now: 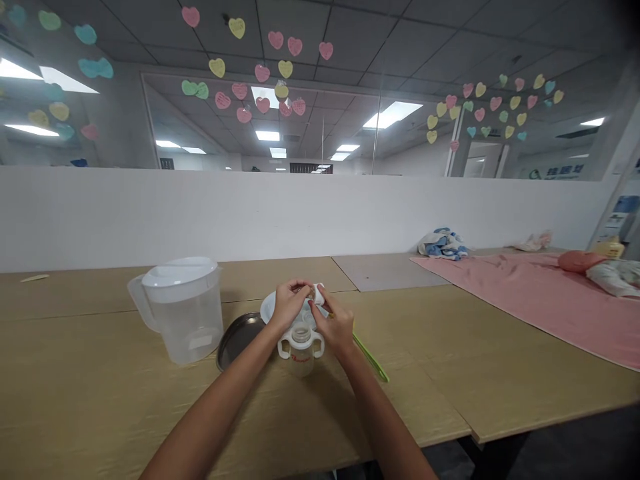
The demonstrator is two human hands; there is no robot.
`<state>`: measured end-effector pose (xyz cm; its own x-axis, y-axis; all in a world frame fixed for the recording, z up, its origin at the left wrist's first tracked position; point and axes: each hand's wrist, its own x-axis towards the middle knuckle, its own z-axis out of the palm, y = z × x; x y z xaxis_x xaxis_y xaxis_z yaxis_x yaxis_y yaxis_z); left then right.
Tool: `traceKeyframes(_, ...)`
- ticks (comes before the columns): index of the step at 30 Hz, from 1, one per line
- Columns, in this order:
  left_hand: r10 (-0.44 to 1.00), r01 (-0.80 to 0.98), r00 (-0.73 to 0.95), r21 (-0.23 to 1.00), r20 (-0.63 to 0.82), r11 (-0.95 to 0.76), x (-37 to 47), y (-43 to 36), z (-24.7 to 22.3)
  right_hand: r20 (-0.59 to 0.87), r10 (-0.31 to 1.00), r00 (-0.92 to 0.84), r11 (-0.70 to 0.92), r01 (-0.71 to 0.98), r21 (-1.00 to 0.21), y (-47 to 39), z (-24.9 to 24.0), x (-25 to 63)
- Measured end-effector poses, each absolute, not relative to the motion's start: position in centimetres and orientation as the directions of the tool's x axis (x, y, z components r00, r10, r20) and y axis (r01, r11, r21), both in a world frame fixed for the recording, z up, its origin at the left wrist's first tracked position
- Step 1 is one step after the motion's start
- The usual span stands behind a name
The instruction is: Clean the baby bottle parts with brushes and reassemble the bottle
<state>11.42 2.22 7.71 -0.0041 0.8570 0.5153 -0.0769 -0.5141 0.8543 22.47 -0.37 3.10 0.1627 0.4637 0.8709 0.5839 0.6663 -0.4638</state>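
Note:
Both hands meet above a baby bottle. My left hand has its fingers closed on one side of a small white bottle cap with a brownish, see-through part. My right hand pinches the white side of that cap. Just below them, the clear baby bottle stands upright and open at the top, with white handles on both sides and red lettering. Behind the hands is a pale bowl, partly hidden. A round dark metal tray lies to the left of the bottle.
A large clear pitcher with a lid stands on the left of the brown table. A green stick-like tool lies right of the bottle. On the right are a pink cloth and a crumpled blue and white cloth.

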Motion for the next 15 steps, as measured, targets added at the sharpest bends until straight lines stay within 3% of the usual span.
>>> traceKeyframes(6, 0.856, -0.098, 0.073, 0.858, 0.512, -0.505, 11.5, 1.5, 8.3, 0.814, 0.502, 0.291, 0.687, 0.438, -0.58, -0.6, 3.1, 22.4)
traceKeyframes(11, 0.697, 0.171, 0.275, 0.68, 0.662, -0.713, 10.4, 0.1, 9.2, 0.816, 0.499, 0.292, 0.668, 0.469, -0.577, -0.4, 2.9, 22.9)
traceKeyframes(15, 0.671, 0.327, 0.306, 0.587, 0.675, -0.74, 10.0, -0.1, 9.2, 0.831, 0.489, 0.263, 0.663, 0.507, -0.551, -0.3, 2.5, 22.7)
